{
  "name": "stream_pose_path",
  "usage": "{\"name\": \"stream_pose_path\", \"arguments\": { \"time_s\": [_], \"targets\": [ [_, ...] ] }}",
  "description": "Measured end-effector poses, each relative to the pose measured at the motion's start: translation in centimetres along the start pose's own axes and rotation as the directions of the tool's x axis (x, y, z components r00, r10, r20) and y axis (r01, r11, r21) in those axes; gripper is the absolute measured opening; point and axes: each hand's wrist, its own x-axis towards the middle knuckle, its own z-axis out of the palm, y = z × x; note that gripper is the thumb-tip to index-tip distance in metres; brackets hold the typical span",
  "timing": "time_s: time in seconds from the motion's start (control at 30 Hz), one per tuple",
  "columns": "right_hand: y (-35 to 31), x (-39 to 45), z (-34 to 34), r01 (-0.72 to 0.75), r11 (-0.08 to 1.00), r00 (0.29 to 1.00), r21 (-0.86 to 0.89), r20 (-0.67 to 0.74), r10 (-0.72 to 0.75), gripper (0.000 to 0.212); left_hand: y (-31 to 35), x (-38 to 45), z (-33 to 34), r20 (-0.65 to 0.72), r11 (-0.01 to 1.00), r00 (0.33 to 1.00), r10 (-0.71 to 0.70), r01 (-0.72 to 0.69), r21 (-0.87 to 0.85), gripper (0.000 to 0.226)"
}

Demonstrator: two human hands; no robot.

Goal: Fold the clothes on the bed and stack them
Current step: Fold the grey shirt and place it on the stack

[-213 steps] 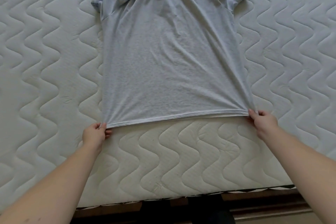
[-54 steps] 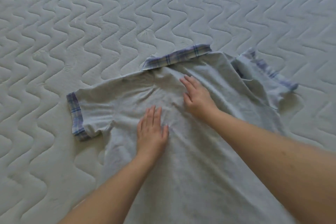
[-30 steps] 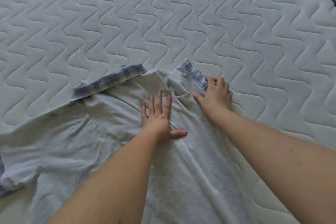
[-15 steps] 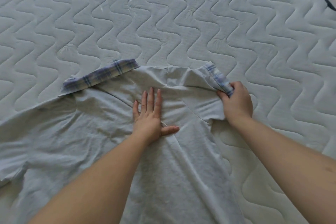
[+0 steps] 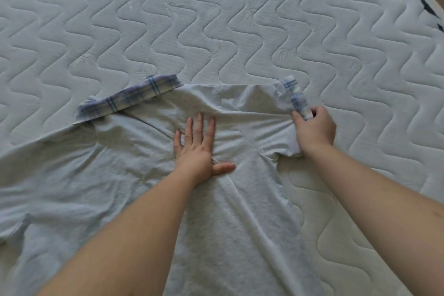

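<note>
While your left hand (image 5: 195, 149) lies flat with straight fingers on the upper back of the light grey short-sleeved shirt with blue plaid collar and cuffs (image 5: 134, 175), your right hand (image 5: 313, 131) is curled round the plaid cuff (image 5: 296, 98) of the right sleeve, pinching it.

Shirt location: spread on the white wave-quilted mattress (image 5: 264, 19), collar (image 5: 127, 98) at the far side. The hem runs out of frame at the near edge, and the left sleeve is cut off at the left edge.

Risks, as I judge them:
- Pulling the right sleeve without firm left-hand pressure probably drags the whole body right. The fabric is thin and slack and will creep on the quilting.
- There are already creases fanning out from under your left palm toward the sleeve. Fold over them and they get locked in.
- Collar sits skewed, left end nearer than the right end. If you fold off that line, the fold edges likely come out crooked.
- The cuff is partly rolled in your grip, so it may bunch inside the fold.

Orientation: long axis runs near to far, tilted slightly so the neck end leans left. Neck points away from you, hem toward you.
</note>
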Motion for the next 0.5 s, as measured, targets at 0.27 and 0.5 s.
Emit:
{"name": "stream_pose_path", "arguments": {
  "time_s": [0.27,0.5],
  "targets": [
    [-3.7,-0.9,2.5,0.335,0.936,0.932,-0.107,-0.109,-0.346,0.052,0.2,0.1,-0.1,0.036,1.0,0.999,-0.003,0.003,0.001,0.13],
    [-8.5,1.2,7.0,0.607,0.699,0.779,-0.377,0.455,-0.431,0.053,0.1,0.1,-0.1,0.042,1.0,0.999,0.004,-0.004,-0.007,0.129]
  ]
}}
